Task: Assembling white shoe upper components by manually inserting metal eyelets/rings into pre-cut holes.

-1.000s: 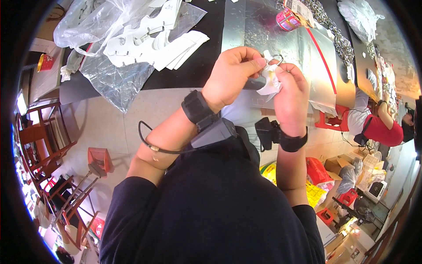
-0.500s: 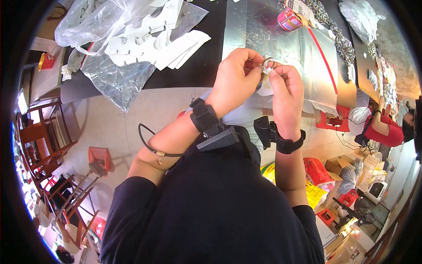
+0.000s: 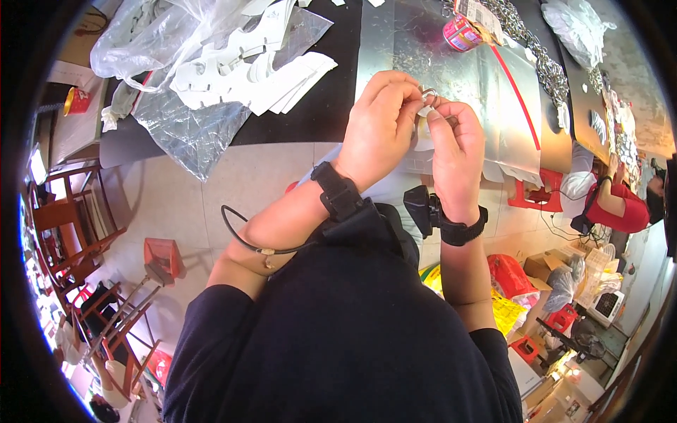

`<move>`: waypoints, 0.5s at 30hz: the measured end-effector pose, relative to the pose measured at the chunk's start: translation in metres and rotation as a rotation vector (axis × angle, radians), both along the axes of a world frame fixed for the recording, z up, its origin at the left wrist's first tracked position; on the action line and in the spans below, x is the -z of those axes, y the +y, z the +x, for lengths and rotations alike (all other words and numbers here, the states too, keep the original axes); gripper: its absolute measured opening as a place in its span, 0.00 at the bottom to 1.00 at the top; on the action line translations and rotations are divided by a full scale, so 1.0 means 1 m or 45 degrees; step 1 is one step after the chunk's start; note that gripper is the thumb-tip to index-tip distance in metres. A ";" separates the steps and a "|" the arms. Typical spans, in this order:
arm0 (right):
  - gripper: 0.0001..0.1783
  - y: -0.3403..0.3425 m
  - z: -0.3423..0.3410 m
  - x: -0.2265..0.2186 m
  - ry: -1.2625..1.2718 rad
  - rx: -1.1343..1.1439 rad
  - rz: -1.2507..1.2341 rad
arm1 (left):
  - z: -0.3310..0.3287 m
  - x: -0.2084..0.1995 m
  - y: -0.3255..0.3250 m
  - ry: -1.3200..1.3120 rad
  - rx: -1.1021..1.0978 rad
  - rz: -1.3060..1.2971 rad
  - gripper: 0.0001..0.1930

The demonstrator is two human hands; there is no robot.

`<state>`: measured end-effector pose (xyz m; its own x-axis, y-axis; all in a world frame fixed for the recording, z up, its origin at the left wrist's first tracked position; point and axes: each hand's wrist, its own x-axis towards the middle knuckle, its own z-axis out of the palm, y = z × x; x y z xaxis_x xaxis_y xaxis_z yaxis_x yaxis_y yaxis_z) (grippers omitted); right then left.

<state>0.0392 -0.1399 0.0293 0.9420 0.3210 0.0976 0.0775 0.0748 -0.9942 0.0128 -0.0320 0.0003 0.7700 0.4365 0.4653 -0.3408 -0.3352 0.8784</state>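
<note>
Black-topped worktable (image 3: 335,99) fills the top of the view, person's hands working over its near edge. Shiny sheet (image 3: 493,92) covers the middle-right part of it. Co-worker (image 3: 624,211) in a red top is well off to the right, arm out to another work surface. Clear plastic bag (image 3: 134,56) at the upper left of the table, white flat cut-outs (image 3: 303,74) fanned just beside it. Red stool (image 3: 532,196) on the floor past the table's near edge, right side.

Left hand (image 3: 384,120): nearly closed, thumb and fingertips pinched on the metal ring; exact contact partly hidden. Right hand (image 3: 457,151): fingers curled, thumb pressing the white piece against the index finger. Fingertips of both hands nearly meet.

Metal chain (image 3: 546,67) heaped at the upper right of the table. Red can (image 3: 462,34) sits beyond the hands; thin red strip (image 3: 518,99) runs from near it toward the near edge. White piece (image 3: 425,111) is between the two sets of fingertips, mostly covered. Metal ring (image 3: 430,92) pokes up just above it.
</note>
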 end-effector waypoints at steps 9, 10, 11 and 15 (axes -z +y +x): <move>0.02 -0.009 0.001 -0.003 0.133 -0.105 0.081 | -0.002 -0.017 0.024 0.314 0.248 -0.047 0.01; 0.02 -0.010 0.001 -0.004 0.142 -0.123 0.080 | 0.001 -0.018 0.028 0.316 0.417 -0.179 0.01; 0.02 -0.011 0.002 -0.005 0.151 -0.140 0.078 | 0.002 -0.019 0.032 0.317 0.587 -0.311 0.01; 0.03 -0.016 0.005 -0.011 0.183 -0.208 -0.007 | 0.002 -0.031 0.039 0.333 0.721 -0.221 0.01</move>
